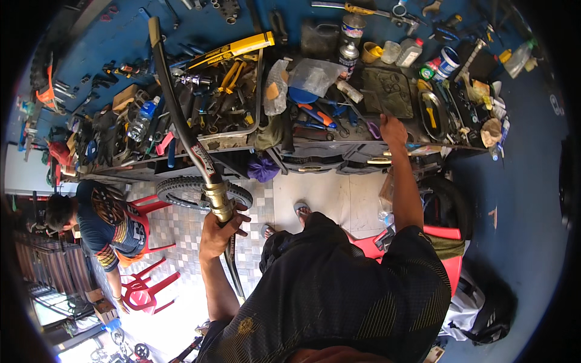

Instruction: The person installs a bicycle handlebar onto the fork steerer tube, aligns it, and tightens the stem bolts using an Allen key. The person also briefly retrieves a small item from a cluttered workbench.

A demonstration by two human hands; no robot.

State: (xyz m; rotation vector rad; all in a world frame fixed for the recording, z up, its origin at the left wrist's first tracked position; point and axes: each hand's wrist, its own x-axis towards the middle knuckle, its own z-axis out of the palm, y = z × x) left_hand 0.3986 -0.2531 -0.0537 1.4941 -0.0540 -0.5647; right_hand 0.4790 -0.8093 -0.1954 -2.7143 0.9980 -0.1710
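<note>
My left hand (216,235) is closed around a bicycle handlebar at its brass-coloured stem clamp (218,199). The black handlebar (171,100) slants up and to the left across the bench, with its other end hanging below my hand. My right arm stretches to the bench, and my right hand (394,132) is over its front part with fingers drawn together. A slim dark object seems to meet the fingertips, too small to name. Beside those fingers lie purple-handled scissors (373,129), and just beyond is a dark flat tray (390,91) with rings in it.
The workbench (327,147) is crowded with tools, including a metal-rimmed tray (261,91), spray can (348,57) and water bottle (144,118). Below stands a bicycle wheel (181,190). Another person (115,218) bends at the left near a red chair (142,296).
</note>
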